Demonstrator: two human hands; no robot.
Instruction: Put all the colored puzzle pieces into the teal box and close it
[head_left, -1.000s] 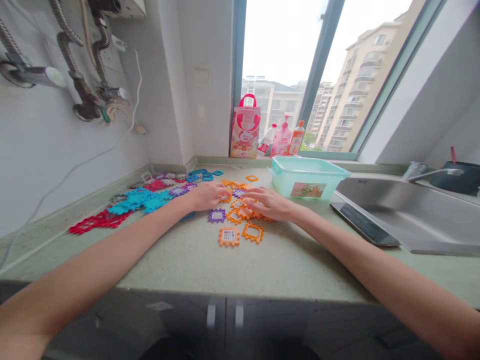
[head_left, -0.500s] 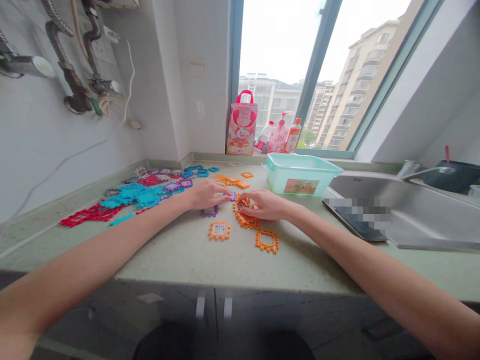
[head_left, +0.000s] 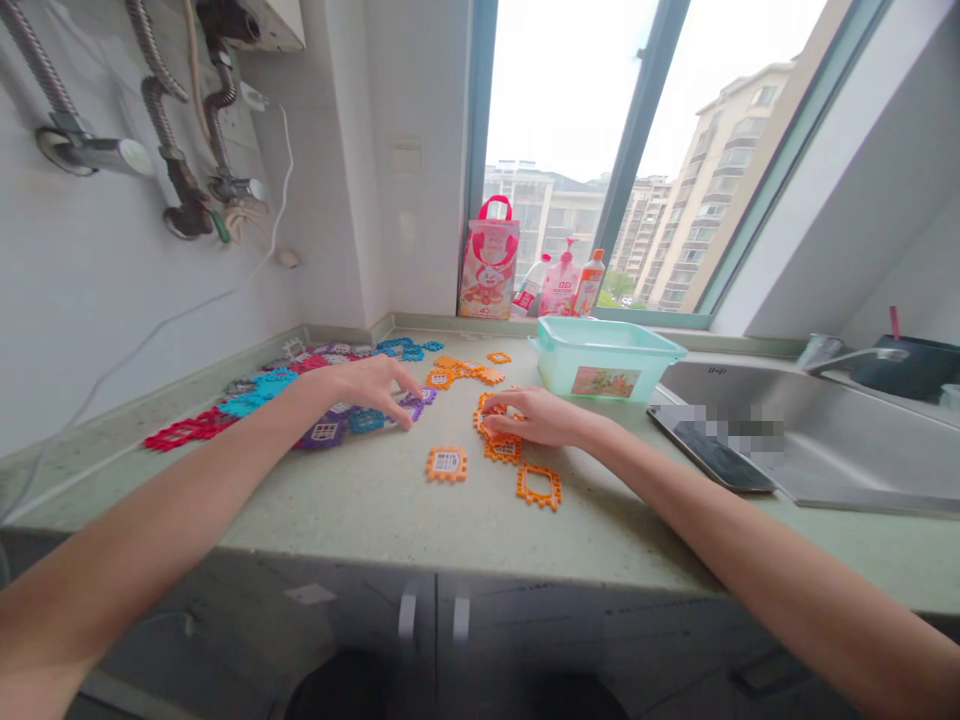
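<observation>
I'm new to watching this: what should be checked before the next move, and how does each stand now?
1. Left hand spread: ok, it is open at a purple notched plastic piece.
2. Right hand holding the orange notched plastic pieces under it: cannot tell, contact is hidden.
3. Light-orange square piece with white centre and hollow orange square frame separate: ok, lying apart.
4. Mint-green translucent plastic tub uncovered: ok, open-topped.
5. Flat dark rectangular slab well away from the stainless-steel sink: not ok, it lies at the edge.
</observation>
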